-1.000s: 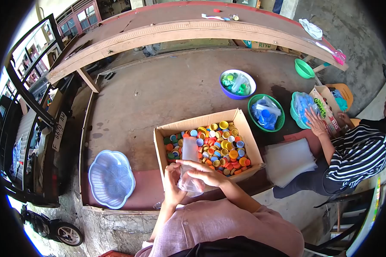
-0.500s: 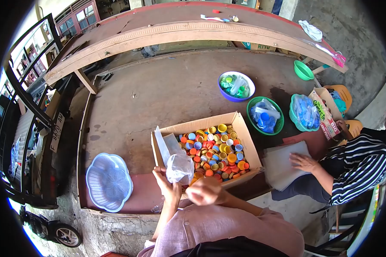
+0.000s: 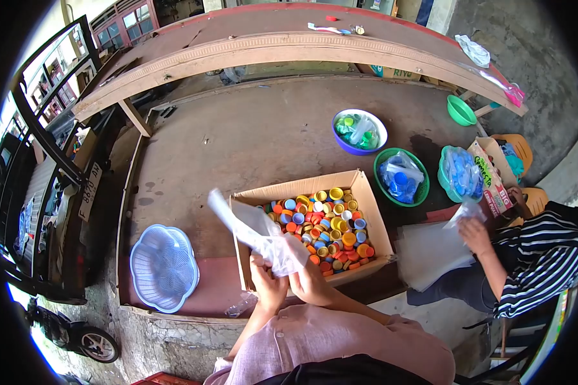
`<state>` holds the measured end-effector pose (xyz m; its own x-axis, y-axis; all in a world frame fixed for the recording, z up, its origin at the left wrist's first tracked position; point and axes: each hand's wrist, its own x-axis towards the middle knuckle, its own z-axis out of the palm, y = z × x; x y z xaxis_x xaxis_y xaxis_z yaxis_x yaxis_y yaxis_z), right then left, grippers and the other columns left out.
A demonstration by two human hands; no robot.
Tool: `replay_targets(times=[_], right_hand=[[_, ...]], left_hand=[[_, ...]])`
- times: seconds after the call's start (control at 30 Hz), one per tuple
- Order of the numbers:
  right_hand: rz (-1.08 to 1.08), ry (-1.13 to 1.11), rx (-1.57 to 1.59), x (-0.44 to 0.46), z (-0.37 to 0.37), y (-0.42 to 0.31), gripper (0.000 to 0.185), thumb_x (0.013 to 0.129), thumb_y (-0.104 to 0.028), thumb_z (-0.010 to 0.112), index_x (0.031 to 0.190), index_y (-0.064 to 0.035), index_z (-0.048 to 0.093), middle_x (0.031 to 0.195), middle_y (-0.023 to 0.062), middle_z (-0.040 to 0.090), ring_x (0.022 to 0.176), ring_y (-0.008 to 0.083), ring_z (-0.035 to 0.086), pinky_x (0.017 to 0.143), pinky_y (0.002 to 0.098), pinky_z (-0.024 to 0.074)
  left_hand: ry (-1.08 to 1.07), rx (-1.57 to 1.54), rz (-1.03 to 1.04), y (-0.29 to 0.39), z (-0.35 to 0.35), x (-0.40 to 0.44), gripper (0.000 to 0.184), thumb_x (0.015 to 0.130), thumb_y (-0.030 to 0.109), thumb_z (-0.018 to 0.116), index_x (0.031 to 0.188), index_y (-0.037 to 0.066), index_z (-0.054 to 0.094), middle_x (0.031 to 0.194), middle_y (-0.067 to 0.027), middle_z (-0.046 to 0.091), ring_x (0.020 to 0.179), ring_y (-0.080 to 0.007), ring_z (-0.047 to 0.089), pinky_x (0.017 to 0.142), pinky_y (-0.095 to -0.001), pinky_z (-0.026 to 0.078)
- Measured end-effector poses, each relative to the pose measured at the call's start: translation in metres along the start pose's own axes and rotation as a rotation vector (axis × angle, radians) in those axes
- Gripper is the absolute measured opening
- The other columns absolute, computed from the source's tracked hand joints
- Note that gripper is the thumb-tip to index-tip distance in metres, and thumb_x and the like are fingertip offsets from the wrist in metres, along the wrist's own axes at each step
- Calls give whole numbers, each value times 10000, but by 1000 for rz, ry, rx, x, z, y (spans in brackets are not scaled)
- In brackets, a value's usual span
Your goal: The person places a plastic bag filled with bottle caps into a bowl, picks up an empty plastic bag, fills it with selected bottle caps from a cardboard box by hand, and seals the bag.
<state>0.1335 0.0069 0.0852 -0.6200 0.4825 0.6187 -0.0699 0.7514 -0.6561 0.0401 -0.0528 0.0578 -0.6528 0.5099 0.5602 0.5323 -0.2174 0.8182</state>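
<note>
A clear plastic bag [image 3: 277, 251] is spread between my hands, its long end pointing up and to the left. My left hand [image 3: 268, 282] grips its lower edge from the left. On the other side, my right hand [image 3: 309, 282] has its fingers closed on the bag, partly covered by the plastic. Just beyond both hands is a cardboard box [image 3: 374, 221] filled with bottle caps [image 3: 327, 234] in orange, yellow, red, blue and white. The bag overlaps the near left corner of the box.
A pale blue basket [image 3: 164, 269] stands at the left. Purple [image 3: 359, 149] and green [image 3: 392, 197] basins plus a teal basket [image 3: 453, 186] hold bagged caps. At right, a co-worker's hand [image 3: 474, 236] holds clear plastic above a stack of sheets [image 3: 424, 253]. A raised wooden shelf [image 3: 270, 48] crosses the back.
My right hand has moved up to the bag and taken hold of it. The bag has stretched out longer. The co-worker's hand has lifted a piece of plastic from the stack.
</note>
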Motion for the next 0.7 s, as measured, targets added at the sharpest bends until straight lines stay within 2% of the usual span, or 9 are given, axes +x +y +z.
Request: replay_targets(times=[0.03,0.07,0.2,0.3,0.4,0.47,0.57,0.67,0.7], right_hand=[[-53,95,12,5,0,3,534,776,85,507,1287,50,357,1240,269,445,1133,377,481,942,388,395],[-53,97,11,4,2,4,534,776,85,507,1287,50,357,1240,269,445,1133,377,481,942,388,395],[-9,206,149,9,3,0,504,746,62,553,1236,22,440,1203,205,505,1155,353,464,972,403,371],[-48,69,18,17,-5,8,520,697,39,580,1203,-38,481,1216,156,501,1143,361,459,962,427,363],[25,-16,-131,23,-10,5,496,670,90,569,1153,-11,526,1175,158,536,1155,335,467,978,419,360],[17,14,-96,25,-6,3,557,647,108,546,1189,-11,496,1195,174,521,1185,339,438,994,421,333],[65,125,104,32,-7,4,616,668,106,522,1264,16,395,1257,224,449,1188,370,421,999,414,326],[151,114,207,30,-5,11,567,684,91,551,1235,21,439,1233,216,481,1161,354,459,978,378,359],[150,114,204,32,-7,8,567,684,91,551,1235,21,439,1233,216,481,1161,354,459,978,378,359]], left_hand=[[-87,116,-37,4,-3,-1,362,709,38,665,895,39,354,802,-37,350,703,-134,394,615,-245,368],[-97,-21,-163,5,2,-1,398,694,42,689,900,37,347,819,-49,349,681,-141,377,586,-238,350],[-72,70,61,7,7,3,385,699,22,673,903,36,347,826,-58,359,691,-122,386,566,-220,345],[-10,29,146,5,4,-4,318,715,-22,609,895,33,354,822,-62,369,682,-119,391,541,-213,333],[75,131,281,6,-4,0,205,701,-112,506,808,34,407,751,-60,398,589,-122,386,478,-229,290],[34,229,328,18,-6,4,314,593,-112,573,844,48,471,747,-99,472,641,-250,479,557,-337,392],[-105,297,155,13,-2,2,319,585,-84,604,843,60,485,751,-73,493,631,-236,495,565,-352,405],[-262,215,-129,15,0,-6,337,614,-56,649,879,42,466,758,-67,477,599,-199,486,607,-355,414],[-262,212,-128,15,-1,-5,337,614,-56,649,879,42,466,758,-67,477,599,-199,486,607,-355,414]])
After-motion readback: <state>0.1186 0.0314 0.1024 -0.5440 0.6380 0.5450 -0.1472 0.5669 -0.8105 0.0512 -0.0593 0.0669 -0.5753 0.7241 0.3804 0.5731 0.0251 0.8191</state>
